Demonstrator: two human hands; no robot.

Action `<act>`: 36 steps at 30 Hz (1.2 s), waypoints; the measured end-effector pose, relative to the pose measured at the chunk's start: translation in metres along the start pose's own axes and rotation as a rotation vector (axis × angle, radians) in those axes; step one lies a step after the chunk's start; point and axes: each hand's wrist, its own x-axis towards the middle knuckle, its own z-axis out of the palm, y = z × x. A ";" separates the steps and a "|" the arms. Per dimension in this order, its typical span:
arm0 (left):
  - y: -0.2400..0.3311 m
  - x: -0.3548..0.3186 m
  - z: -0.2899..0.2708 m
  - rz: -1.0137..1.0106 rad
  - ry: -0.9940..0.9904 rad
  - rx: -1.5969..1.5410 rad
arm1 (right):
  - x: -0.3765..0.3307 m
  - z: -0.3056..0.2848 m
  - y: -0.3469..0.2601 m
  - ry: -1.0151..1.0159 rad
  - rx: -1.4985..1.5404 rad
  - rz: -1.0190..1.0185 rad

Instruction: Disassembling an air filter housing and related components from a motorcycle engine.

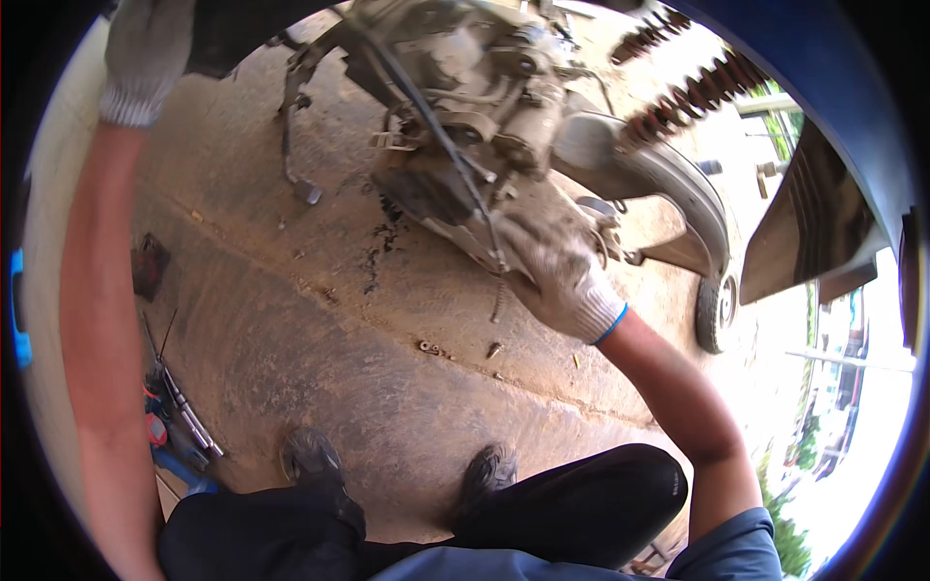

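Note:
A dusty scooter engine with a grimy casing takes up the upper middle of the view. My right hand, in a white knit glove with a blue cuff edge, is closed over the near end of the engine casing; motion blurs its fingers. A thin metal rod slants down across the casing to beside my right thumb. My left hand, gloved too, reaches up to a dark panel at the top left. The upper edge of the picture hides its fingertips.
Small bolts lie on the stained concrete floor. Hand tools lie at the lower left near my shoe. Rusty coil springs, a curved exhaust and a small wheel stand on the right.

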 end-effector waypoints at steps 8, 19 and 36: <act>0.000 -0.003 -0.059 0.098 -0.373 0.171 | -0.109 0.007 0.050 0.195 0.096 0.263; 0.261 0.050 -0.060 -0.817 -1.206 -0.917 | -0.038 0.029 0.138 0.046 -0.097 0.411; 0.357 0.019 -0.076 -1.578 -0.826 -1.202 | -0.159 0.025 0.137 0.326 -0.042 0.281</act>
